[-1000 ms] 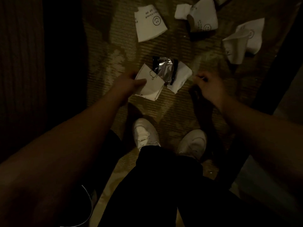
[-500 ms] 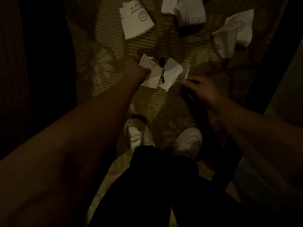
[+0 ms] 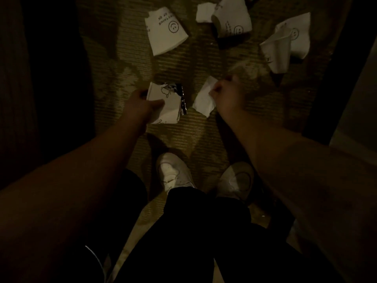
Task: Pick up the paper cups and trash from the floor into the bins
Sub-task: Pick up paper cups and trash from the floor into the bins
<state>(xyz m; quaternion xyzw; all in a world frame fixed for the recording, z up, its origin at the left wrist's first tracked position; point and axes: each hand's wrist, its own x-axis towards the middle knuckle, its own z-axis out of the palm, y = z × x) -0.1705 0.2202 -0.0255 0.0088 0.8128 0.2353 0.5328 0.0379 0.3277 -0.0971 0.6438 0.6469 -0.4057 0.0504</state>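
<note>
My left hand [image 3: 140, 105] grips a flattened white paper cup [image 3: 165, 103] together with a shiny foil wrapper [image 3: 181, 97] tucked behind it, just above the carpet. My right hand [image 3: 228, 94] pinches a crumpled white paper piece [image 3: 204, 99] right beside it. Farther ahead on the carpet lie a squashed cup with a smiley print [image 3: 166, 30], a cup on its side [image 3: 232, 18] with a white scrap [image 3: 204, 12] next to it, and a crushed cup pair [image 3: 285, 42] at the right.
The patterned carpet [image 3: 126, 58] runs forward between a dark wall at the left and a dark frame [image 3: 334, 82] at the right. My white shoes [image 3: 173, 172] stand just below the hands. A thin curved rim [image 3: 95, 258] shows at the bottom left.
My right hand has moved left and taken hold of the white paper piece. The left hand still holds the flattened cup and wrapper, now drawn apart from that piece.
</note>
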